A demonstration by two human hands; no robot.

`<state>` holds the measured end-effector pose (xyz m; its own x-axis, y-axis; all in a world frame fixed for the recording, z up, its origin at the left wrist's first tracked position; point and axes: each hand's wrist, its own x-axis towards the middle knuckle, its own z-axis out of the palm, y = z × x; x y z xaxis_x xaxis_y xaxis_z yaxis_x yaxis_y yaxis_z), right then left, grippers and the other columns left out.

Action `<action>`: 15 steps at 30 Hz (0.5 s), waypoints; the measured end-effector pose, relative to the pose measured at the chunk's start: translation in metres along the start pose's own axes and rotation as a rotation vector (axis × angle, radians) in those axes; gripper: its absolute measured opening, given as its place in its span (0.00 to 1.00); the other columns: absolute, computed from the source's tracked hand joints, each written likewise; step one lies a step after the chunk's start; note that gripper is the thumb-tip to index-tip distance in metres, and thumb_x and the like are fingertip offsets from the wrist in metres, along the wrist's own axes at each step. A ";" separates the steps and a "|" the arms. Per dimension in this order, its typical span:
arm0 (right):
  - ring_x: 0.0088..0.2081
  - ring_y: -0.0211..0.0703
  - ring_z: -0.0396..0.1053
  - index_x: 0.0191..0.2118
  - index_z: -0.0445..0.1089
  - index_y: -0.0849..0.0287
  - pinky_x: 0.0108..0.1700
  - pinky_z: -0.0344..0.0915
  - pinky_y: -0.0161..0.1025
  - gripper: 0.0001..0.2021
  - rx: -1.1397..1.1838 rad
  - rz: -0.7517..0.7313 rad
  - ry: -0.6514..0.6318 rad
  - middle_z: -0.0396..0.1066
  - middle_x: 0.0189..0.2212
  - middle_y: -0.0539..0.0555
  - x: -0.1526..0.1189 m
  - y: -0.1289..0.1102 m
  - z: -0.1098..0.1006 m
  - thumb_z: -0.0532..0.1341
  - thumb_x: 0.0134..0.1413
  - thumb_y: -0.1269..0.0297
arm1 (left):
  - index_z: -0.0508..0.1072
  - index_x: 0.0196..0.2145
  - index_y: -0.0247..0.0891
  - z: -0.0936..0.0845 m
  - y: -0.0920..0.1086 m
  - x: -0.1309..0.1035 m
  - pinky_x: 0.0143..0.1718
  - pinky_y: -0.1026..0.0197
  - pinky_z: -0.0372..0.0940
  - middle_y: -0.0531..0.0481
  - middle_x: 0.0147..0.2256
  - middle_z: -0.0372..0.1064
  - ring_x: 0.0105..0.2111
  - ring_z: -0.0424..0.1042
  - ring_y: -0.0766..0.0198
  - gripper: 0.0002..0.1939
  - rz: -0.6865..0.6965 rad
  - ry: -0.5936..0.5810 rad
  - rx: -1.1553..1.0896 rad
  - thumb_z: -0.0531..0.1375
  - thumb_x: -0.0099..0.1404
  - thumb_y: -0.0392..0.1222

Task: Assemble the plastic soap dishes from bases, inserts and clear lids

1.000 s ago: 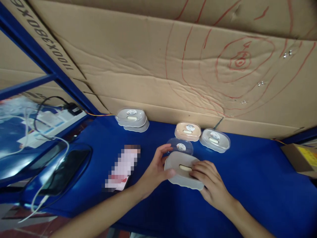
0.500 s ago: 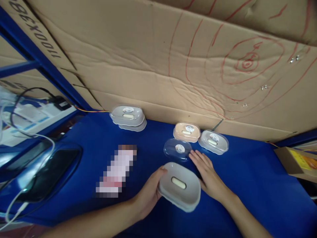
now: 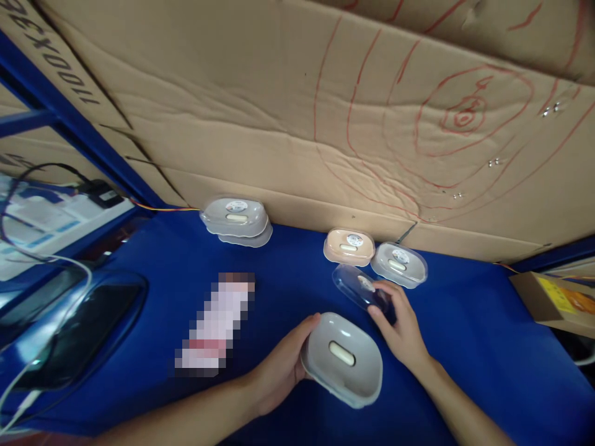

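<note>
Over the near part of the blue table (image 3: 283, 266), the left hand (image 3: 286, 371) holds a grey dish (image 3: 360, 378) by its left side, thumb at the rim and the other fingers bent beneath, mostly hidden. The dish is tilted, its hollow facing up toward the viewer, and a pale oblong piece (image 3: 341, 354) sits in the middle of its floor. Just beyond, the right hand (image 3: 402, 325) has a clear lid (image 3: 351, 286) pinched at its right end, thumb on the near edge and fingers on the far side, only partly closed around it. The lid slants and bears a round label (image 3: 366, 283); whether its left end touches the table cannot be told. Behind the lid, near the cardboard (image 3: 232, 111), stand a pink dish (image 3: 338, 254) and, just to its right, a lidded dish (image 3: 411, 272) in grey, each with a label on top. Well to the left, two more grey dishes sit in a stack (image 3: 216, 222), the upper one labelled. A pixelated item (image 3: 218, 319) lies left of the left hand, and a carton (image 3: 534, 303) stands at far right.
</note>
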<state>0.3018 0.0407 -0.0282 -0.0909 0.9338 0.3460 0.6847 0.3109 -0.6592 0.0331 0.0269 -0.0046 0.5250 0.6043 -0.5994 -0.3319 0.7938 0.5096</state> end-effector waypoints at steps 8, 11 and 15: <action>0.71 0.60 0.62 0.70 0.62 0.49 0.67 0.68 0.54 0.25 0.044 -0.268 -0.236 0.62 0.66 0.63 -0.013 -0.018 -0.008 0.61 0.72 0.54 | 0.75 0.61 0.36 0.001 0.025 0.003 0.44 0.51 0.79 0.38 0.54 0.79 0.50 0.79 0.50 0.28 0.167 -0.042 0.014 0.51 0.80 0.58; 0.74 0.61 0.57 0.72 0.59 0.49 0.68 0.68 0.55 0.27 0.032 -0.326 -0.304 0.60 0.68 0.63 -0.017 -0.020 -0.005 0.61 0.72 0.56 | 0.74 0.61 0.35 0.000 0.024 0.002 0.44 0.52 0.78 0.37 0.55 0.78 0.50 0.79 0.49 0.29 0.161 -0.062 0.047 0.51 0.79 0.60; 0.76 0.60 0.53 0.73 0.57 0.50 0.70 0.65 0.57 0.28 0.036 -0.353 -0.348 0.58 0.70 0.63 -0.017 -0.020 -0.003 0.61 0.73 0.59 | 0.73 0.59 0.38 -0.004 0.018 0.004 0.43 0.50 0.79 0.38 0.56 0.77 0.49 0.79 0.49 0.26 0.223 -0.055 0.107 0.59 0.75 0.60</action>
<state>0.2917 0.0176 -0.0189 -0.5525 0.7725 0.3129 0.5441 0.6187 -0.5668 0.0263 0.0441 -0.0001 0.4907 0.7570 -0.4314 -0.3613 0.6274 0.6898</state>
